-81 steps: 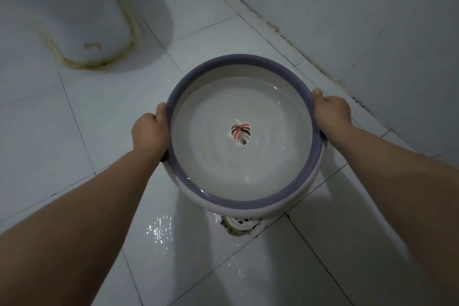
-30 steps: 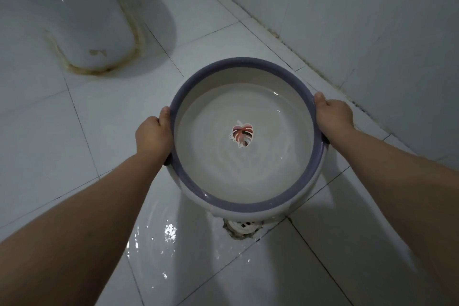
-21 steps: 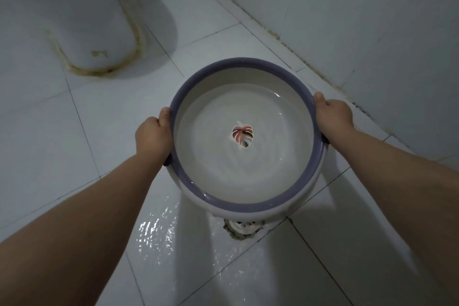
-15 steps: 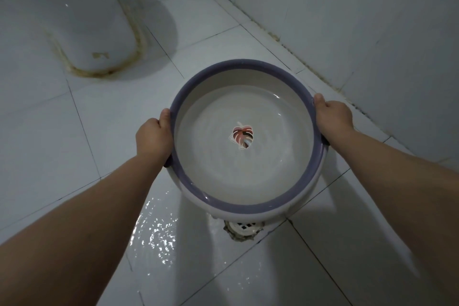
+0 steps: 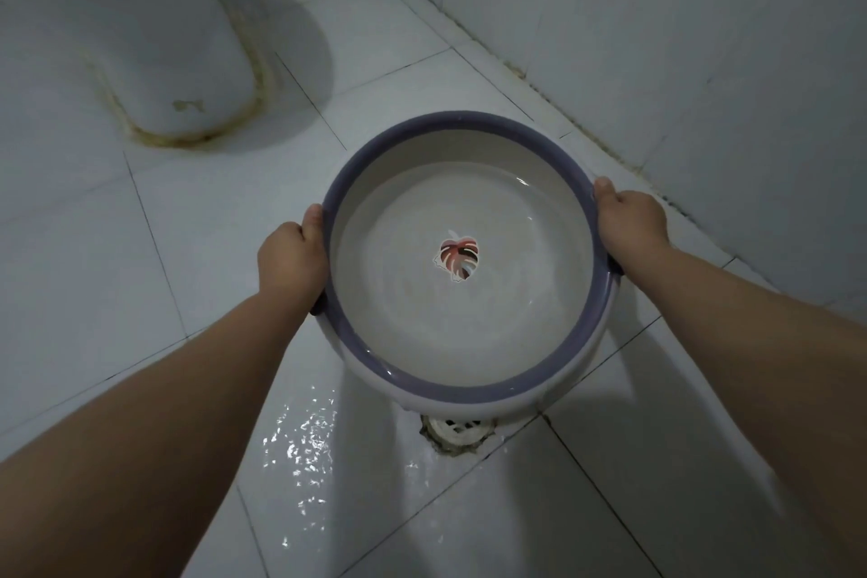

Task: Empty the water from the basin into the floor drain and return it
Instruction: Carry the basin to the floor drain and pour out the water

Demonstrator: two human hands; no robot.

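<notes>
A round white basin (image 5: 469,319) with a purple rim (image 5: 450,120) and a leaf picture on its bottom hangs above the tiled floor. Shallow water lies in it, gathered toward the near side, and the near rim is tipped down. My left hand (image 5: 291,256) grips the rim on the left and my right hand (image 5: 631,223) grips it on the right. The floor drain (image 5: 457,434) shows just under the basin's near edge, partly hidden by it. Wet, glinting floor (image 5: 300,446) spreads left of the drain.
The base of a white toilet (image 5: 155,52) with a stained seam stands at the upper left. A white tiled wall (image 5: 703,61) runs along the right, close to the basin's far right side.
The basin stays in both hands over the drain with little movement. The wet patch left of the drain has spread and the water in the basin ripples.
</notes>
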